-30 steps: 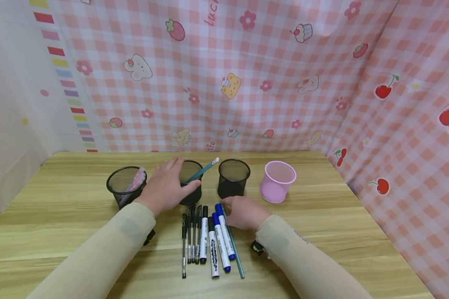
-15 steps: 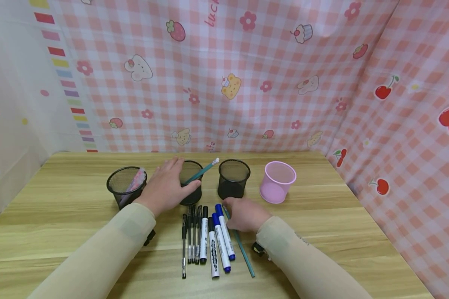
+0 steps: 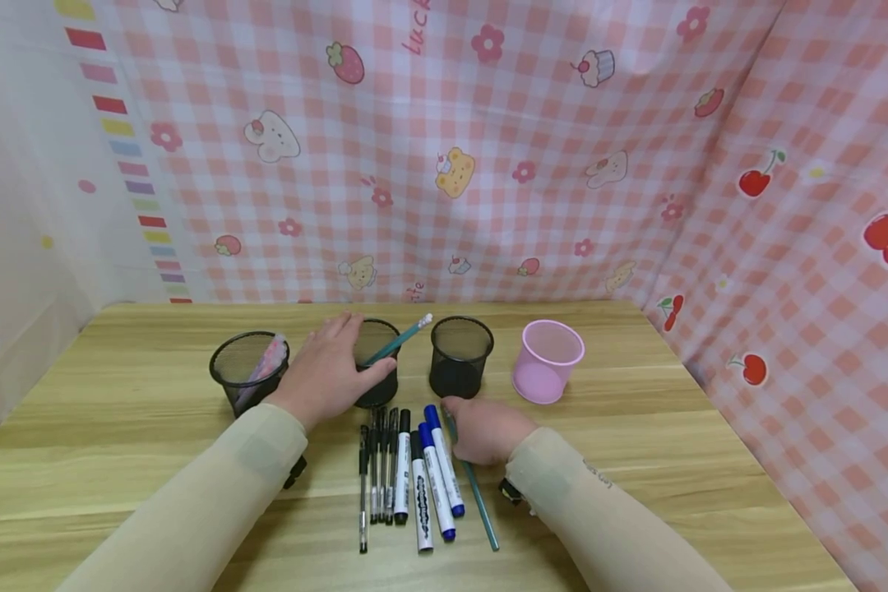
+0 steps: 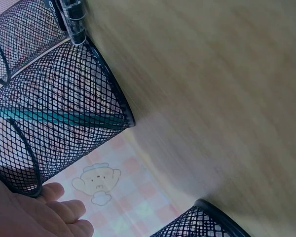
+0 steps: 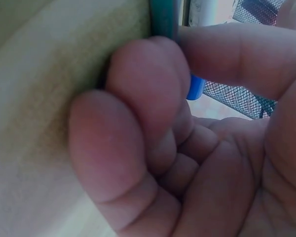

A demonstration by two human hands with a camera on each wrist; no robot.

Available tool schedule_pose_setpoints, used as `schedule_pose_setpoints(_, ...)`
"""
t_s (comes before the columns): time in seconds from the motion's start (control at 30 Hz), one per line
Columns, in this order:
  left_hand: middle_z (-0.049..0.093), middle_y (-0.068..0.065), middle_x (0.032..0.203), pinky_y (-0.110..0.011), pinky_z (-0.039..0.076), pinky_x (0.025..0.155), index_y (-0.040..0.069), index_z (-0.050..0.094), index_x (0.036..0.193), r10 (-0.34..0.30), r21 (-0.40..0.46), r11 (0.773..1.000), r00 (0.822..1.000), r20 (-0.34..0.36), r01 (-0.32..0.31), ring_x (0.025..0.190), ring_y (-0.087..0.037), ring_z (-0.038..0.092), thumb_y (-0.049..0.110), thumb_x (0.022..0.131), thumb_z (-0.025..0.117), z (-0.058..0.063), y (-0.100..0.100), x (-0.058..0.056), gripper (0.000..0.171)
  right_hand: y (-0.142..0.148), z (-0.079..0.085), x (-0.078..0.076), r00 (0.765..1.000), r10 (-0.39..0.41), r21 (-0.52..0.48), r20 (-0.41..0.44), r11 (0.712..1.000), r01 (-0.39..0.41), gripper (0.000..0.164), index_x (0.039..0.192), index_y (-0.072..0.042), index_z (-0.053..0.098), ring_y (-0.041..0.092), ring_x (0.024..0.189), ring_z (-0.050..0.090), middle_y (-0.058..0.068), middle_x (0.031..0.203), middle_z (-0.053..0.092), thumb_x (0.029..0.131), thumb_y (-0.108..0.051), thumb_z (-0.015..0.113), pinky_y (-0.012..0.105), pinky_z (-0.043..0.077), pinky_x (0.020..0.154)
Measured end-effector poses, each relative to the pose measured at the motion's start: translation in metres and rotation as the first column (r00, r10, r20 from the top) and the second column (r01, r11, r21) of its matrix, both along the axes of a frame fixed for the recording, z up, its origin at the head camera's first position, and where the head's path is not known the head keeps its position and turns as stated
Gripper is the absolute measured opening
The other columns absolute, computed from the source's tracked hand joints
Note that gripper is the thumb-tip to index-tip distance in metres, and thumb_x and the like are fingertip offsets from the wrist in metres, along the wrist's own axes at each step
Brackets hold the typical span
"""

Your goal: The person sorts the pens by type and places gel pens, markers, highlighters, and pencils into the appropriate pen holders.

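Observation:
My left hand (image 3: 326,372) rests against the left side of a black mesh pen holder (image 3: 381,388), its fingers fairly straight near the rim and its thumb across the front. A teal pencil (image 3: 400,338) with a pale eraser end leans in that pen holder. In the left wrist view, fingertips (image 4: 71,210) lie beside the mesh rim. My right hand (image 3: 490,431) pinches a second teal pencil (image 3: 481,506) near its far end, beside a blue-capped marker (image 3: 445,464). The right wrist view shows curled fingers (image 5: 108,143) at the tabletop, partly hiding that pencil (image 5: 163,17).
Several black pens (image 3: 383,464) and black-capped markers (image 3: 403,469) lie left of the blue ones. Another black mesh pen holder (image 3: 457,374) and a pink one (image 3: 543,376) stand behind. A left pen holder (image 3: 225,382) contains pinkish items. Patterned cloth (image 3: 488,222) backs the wooden table.
The pencil under my right hand has swung away from the blue-capped markers, its near end moving right and then slightly back left. The left hand stays at its pen holder.

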State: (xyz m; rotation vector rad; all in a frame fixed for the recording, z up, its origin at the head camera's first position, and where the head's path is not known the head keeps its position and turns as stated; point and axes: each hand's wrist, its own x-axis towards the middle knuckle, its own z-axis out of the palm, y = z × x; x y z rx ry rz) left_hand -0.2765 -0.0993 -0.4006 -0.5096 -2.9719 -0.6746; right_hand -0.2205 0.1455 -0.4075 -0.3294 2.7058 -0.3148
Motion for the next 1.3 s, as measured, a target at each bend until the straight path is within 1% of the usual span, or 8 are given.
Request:
schedule_pose_setpoints(0.1, 0.022, -0.022, 0.174, -0.063, 0.016, 0.131, 0.004, 0.024, 0.167, 0.002, 0.000, 1.000, 1.000, 0.007, -0.002, 0.162, -0.043, 0.019, 0.070, 0.100, 0.053, -0.0003, -0.0005, -0.0001, 0.098, -0.0004, 0.0000, -0.0001, 0.998, -0.039, -0.029, 0.040, 0.999, 0.040, 0.077, 0.162, -0.012, 0.040, 0.019, 0.063, 0.063, 0.011, 0.127, 0.070, 0.091, -0.006, 0.070, 0.031, 0.050, 0.053)
schedule_pose_setpoints(0.2, 0.021, -0.022, 0.174, -0.063, 0.015, 0.131, 0.005, 0.023, 0.168, 0.006, 0.006, 1.000, 1.000, 0.015, -0.006, 0.162, -0.043, 0.018, 0.069, 0.100, 0.053, -0.0010, -0.0009, 0.0000, 0.098, -0.0010, -0.0015, -0.0005, 0.996, -0.060, -0.041, 0.066, 0.997, 0.063, 0.078, 0.162, -0.012, 0.039, 0.018, 0.053, 0.058, 0.012, 0.119, 0.070, 0.090, -0.004, 0.067, 0.029, 0.046, 0.046)
schedule_pose_setpoints(0.57, 0.021, -0.022, 0.174, -0.063, 0.016, 0.131, 0.004, 0.025, 0.167, 0.008, 0.012, 1.000, 1.000, 0.012, -0.008, 0.162, -0.044, 0.018, 0.069, 0.100, 0.054, -0.0012, -0.0002, 0.0009, 0.098, -0.0003, -0.0036, 0.0000, 0.992, -0.093, -0.069, 0.079, 0.993, 0.099, 0.077, 0.160, -0.011, 0.039, 0.019, 0.053, 0.058, 0.011, 0.100, 0.069, 0.089, -0.001, 0.066, 0.029, 0.044, 0.045)
schedule_pose_setpoints(0.7, 0.021, -0.021, 0.174, -0.063, 0.016, 0.131, 0.005, 0.025, 0.167, 0.007, 0.013, 1.000, 1.000, 0.014, -0.007, 0.162, -0.043, 0.018, 0.069, 0.100, 0.054, -0.0003, 0.0005, 0.0012, 0.097, 0.0007, -0.0046, 0.0000, 0.990, -0.106, -0.097, 0.095, 0.989, 0.115, 0.075, 0.159, -0.010, 0.039, 0.019, 0.052, 0.057, 0.010, 0.093, 0.067, 0.089, 0.000, 0.066, 0.029, 0.044, 0.045)
schedule_pose_setpoints(0.9, 0.021, -0.022, 0.174, -0.064, 0.016, 0.130, 0.005, 0.025, 0.167, 0.005, 0.011, 1.000, 1.000, 0.012, -0.005, 0.162, -0.043, 0.018, 0.068, 0.100, 0.054, 0.0008, 0.0005, 0.0024, 0.097, 0.0039, -0.0056, -0.0011, 0.989, -0.110, -0.144, 0.100, 0.982, 0.124, 0.071, 0.154, -0.007, 0.041, 0.020, 0.057, 0.060, 0.012, 0.093, 0.066, 0.088, 0.001, 0.068, 0.030, 0.045, 0.047)
schedule_pose_setpoints(1.0, 0.021, -0.022, 0.174, -0.064, 0.015, 0.131, 0.005, 0.025, 0.167, 0.006, 0.012, 1.000, 1.000, 0.012, -0.006, 0.162, -0.043, 0.018, 0.068, 0.100, 0.055, 0.0004, 0.0006, 0.0019, 0.097, 0.0048, -0.0051, -0.0014, 0.987, -0.113, -0.154, 0.110, 0.980, 0.129, 0.071, 0.153, -0.007, 0.041, 0.020, 0.056, 0.060, 0.011, 0.089, 0.066, 0.088, 0.001, 0.068, 0.030, 0.045, 0.047)
schedule_pose_setpoints(1.17, 0.021, -0.021, 0.174, -0.063, 0.016, 0.131, 0.005, 0.024, 0.167, 0.008, 0.010, 1.000, 1.000, 0.012, -0.009, 0.162, -0.042, 0.018, 0.069, 0.100, 0.054, -0.0004, 0.0007, 0.0001, 0.097, 0.0059, -0.0035, -0.0017, 0.985, -0.116, -0.170, 0.124, 0.976, 0.137, 0.073, 0.153, -0.007, 0.041, 0.019, 0.054, 0.057, 0.009, 0.081, 0.066, 0.086, 0.000, 0.070, 0.030, 0.044, 0.046)
schedule_pose_setpoints(1.3, 0.022, -0.021, 0.174, -0.064, 0.016, 0.130, 0.005, 0.024, 0.167, 0.006, 0.008, 1.000, 1.000, 0.011, -0.006, 0.162, -0.042, 0.018, 0.069, 0.100, 0.053, -0.0002, 0.0011, 0.0002, 0.097, 0.0056, -0.0022, -0.0016, 0.982, -0.126, -0.176, 0.139, 0.973, 0.149, 0.077, 0.154, -0.008, 0.040, 0.019, 0.054, 0.056, 0.008, 0.078, 0.066, 0.084, -0.002, 0.071, 0.031, 0.043, 0.046)
